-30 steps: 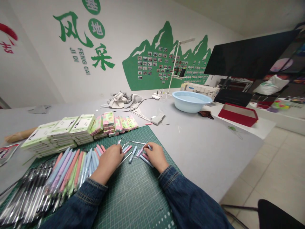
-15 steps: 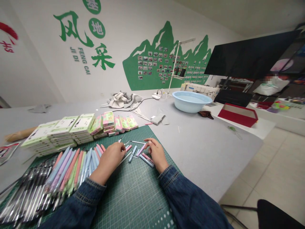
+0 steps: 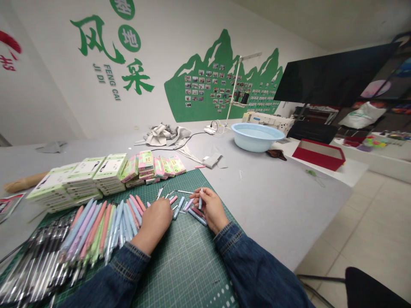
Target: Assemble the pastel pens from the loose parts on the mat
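Light-blue plastic, a short pen barrel point(image 3: 201, 199) stands nearly upright below the centre of the frame, pinched between the thumb and fingers of the right hand point(image 3: 214, 214). To its left, the left hand point(image 3: 157, 219) is turned with its back upward over the green gridded cutting mat point(image 3: 189, 265); its fingertips are hidden, so I cannot tell whether they are clamped on anything. Between the hands lie loose pen pieces point(image 3: 179, 208) in blue, pink and lilac, with thin white rods point(image 3: 185, 192) just beyond. At the lower left of the frame, slim pastel pens point(image 3: 95, 226) in blue, lilac, coral and green lie in a row beside clear and black pen parts point(image 3: 35, 261). Above them, at middle left, are stacked white-and-green boxes point(image 3: 111, 167), with smaller pink-and-green boxes point(image 3: 146, 160) alongside
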{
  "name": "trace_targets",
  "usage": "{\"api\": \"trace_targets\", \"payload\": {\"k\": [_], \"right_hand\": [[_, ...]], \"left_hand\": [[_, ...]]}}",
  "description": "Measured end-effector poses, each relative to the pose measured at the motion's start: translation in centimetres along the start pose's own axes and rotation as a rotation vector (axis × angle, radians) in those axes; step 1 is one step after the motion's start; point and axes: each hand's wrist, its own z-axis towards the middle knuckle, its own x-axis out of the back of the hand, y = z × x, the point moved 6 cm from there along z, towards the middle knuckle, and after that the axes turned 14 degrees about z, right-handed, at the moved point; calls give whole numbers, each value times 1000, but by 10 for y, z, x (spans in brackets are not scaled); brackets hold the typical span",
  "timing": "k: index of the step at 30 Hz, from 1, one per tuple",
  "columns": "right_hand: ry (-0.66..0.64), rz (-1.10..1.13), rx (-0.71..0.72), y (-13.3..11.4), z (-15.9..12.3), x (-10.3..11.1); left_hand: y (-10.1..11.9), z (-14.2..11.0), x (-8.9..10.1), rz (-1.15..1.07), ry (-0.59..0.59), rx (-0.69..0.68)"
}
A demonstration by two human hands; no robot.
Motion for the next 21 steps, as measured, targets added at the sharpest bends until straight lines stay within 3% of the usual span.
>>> {"api": "trace_targets", "payload": {"k": [7, 15, 21], "right_hand": [[-16, 128, -91, 1, -6, -6], [69, 282, -157, 6, 0, 4], [82, 425, -97, 6, 5, 8]], "left_hand": [[-6, 2, 2, -61, 14, 60], [-1, 6, 20, -519, 21, -58], [21, -5, 22, -1143, -248, -209]]}}
